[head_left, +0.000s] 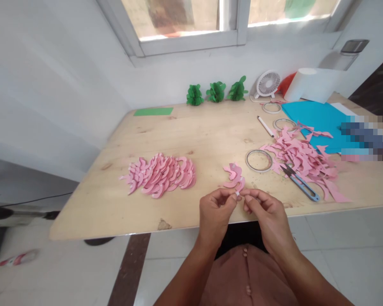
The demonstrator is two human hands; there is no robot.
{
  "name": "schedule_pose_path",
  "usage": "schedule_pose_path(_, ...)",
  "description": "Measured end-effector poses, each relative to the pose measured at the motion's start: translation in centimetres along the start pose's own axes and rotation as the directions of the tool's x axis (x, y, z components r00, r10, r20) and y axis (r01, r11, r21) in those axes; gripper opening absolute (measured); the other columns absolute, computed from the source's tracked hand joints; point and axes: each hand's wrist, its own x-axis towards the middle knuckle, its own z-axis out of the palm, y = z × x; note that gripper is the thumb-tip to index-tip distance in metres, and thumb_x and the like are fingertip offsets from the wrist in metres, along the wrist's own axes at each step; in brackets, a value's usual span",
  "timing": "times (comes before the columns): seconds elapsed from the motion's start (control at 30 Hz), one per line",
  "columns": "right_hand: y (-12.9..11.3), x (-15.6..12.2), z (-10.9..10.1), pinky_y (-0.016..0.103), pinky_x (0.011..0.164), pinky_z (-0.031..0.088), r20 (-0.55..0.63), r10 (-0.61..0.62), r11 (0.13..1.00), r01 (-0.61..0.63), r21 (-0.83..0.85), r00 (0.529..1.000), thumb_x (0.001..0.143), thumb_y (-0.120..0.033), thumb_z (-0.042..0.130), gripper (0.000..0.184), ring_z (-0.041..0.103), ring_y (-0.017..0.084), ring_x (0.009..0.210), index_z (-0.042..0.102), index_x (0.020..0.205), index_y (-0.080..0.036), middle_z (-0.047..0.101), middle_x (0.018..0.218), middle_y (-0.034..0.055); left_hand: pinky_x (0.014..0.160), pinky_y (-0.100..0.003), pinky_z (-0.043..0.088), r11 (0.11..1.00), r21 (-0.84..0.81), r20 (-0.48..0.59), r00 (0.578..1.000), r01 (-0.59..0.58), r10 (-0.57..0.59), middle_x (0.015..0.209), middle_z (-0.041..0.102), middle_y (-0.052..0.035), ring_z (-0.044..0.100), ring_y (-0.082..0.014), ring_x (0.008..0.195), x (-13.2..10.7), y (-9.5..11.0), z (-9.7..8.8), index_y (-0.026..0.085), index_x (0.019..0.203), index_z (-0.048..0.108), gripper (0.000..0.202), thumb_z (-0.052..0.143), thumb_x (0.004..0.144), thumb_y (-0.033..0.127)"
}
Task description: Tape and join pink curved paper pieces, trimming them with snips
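My left hand (214,209) and my right hand (264,208) meet at the near edge of the wooden table (178,131), fingertips pinched together on a tiny white bit (238,194) that I cannot make out. Just beyond my fingers lies a small cluster of pink curved paper pieces (233,176). A larger heap of pink curved petals (161,174) rests to the left. Pink paper scraps (301,157) are piled to the right, with thread snips (300,182) at their near edge.
A clear tape ring (258,160) lies by the scraps; two more rings and a pen (265,126) lie farther back. Blue paper (319,121), a white roll, a small fan (267,83), three green paper balls (215,92) and a green sheet (153,111) sit at the back.
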Motion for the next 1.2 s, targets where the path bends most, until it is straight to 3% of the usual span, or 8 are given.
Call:
schedule_pose_path(0.17,-0.2,0.2,-0.1,0.024,0.06,0.042,-0.052,-0.022,0.999,0.023,0.027,0.998,0.075,-0.035,0.068,0.02,0.053,0.013,0.061,0.067,0.087,-0.02,0.059,0.063,-0.0021,0.068,-0.025,0.048,0.994,-0.087,-0.026,0.998,0.061,-0.063,0.064,0.071,-0.0017,0.062,-0.0139,0.063,0.0,0.7,0.0,0.016,0.068,0.073,0.004,0.07,0.067,0.018)
schedule_pose_path(0.33,-0.4,0.4,0.2,0.027,0.069,0.044,0.075,-0.055,0.998,0.052,0.033,0.996,0.077,-0.035,0.067,0.016,0.057,0.015,0.071,0.064,0.078,-0.02,0.064,0.075,0.0008,0.071,-0.026,0.048,0.994,-0.084,0.029,0.997,0.07,-0.068,0.06,0.066,-0.0007,0.059,-0.0135,0.063,0.0,1.2,0.2,0.016,0.064,0.073,0.004,0.072,0.066,0.019)
schedule_pose_path(0.5,0.5,1.0,0.2,0.027,0.066,0.04,0.102,-0.084,0.993,0.092,-0.074,0.991,0.078,-0.032,0.065,0.015,0.051,0.014,0.066,0.058,0.073,-0.019,0.057,0.069,-0.0016,0.074,-0.025,0.046,0.998,-0.056,0.06,0.997,0.042,-0.038,0.06,0.064,0.0,0.058,-0.0138,0.068,-0.1,1.2,0.1,0.016,0.063,0.072,0.006,0.07,0.069,0.019)
schedule_pose_path(0.63,1.1,1.0,0.1,0.026,0.063,0.038,0.115,-0.09,0.987,0.104,-0.119,0.989,0.08,-0.031,0.062,0.016,0.047,0.013,0.063,0.056,0.07,-0.019,0.053,0.066,-0.0028,0.065,-0.022,0.044,0.995,-0.075,0.065,0.996,0.062,-0.057,0.059,0.061,0.0012,0.054,-0.0116,0.062,-0.1,1.1,0.0,0.016,0.064,0.071,0.008,0.067,0.07,0.019)
schedule_pose_path(0.83,1.1,0.9,0.1,0.027,0.065,0.039,0.125,-0.107,0.976,0.128,-0.177,0.986,0.081,-0.033,0.061,0.017,0.05,0.014,0.066,0.059,0.073,-0.019,0.057,0.068,-0.0011,0.06,-0.02,0.04,0.994,-0.085,0.106,0.993,0.062,-0.053,0.057,0.059,0.0019,0.049,-0.0099,0.058,-0.1,0.8,-0.3,0.015,0.062,0.066,0.012,0.066,0.073,0.02)
schedule_pose_path(1.0,0.0,0.9,-0.5,0.027,0.073,0.042,0.159,-0.109,0.984,0.128,-0.12,0.981,0.084,-0.038,0.058,0.02,0.057,0.018,0.079,0.065,0.084,-0.019,0.064,0.078,0.0016,0.063,-0.021,0.04,0.994,-0.074,0.149,0.986,0.08,-0.068,0.06,0.062,0.0008,0.052,-0.0104,0.06,-0.2,0.8,-0.8,0.014,0.065,0.065,0.013,0.066,0.075,0.022)
schedule_pose_path(1.2,0.1,0.8,-1.2,0.026,0.066,0.04,0.161,-0.156,0.957,0.19,-0.218,0.975,0.085,-0.038,0.058,0.024,0.054,0.016,0.07,0.065,0.074,-0.019,0.063,0.073,0.0011,0.063,-0.023,0.042,0.996,-0.05,0.164,0.984,0.078,-0.069,0.067,0.065,-0.0013,0.054,-0.0118,0.063,-0.6,0.6,-1.1,0.015,0.076,0.066,0.008,0.067,0.075,0.022)
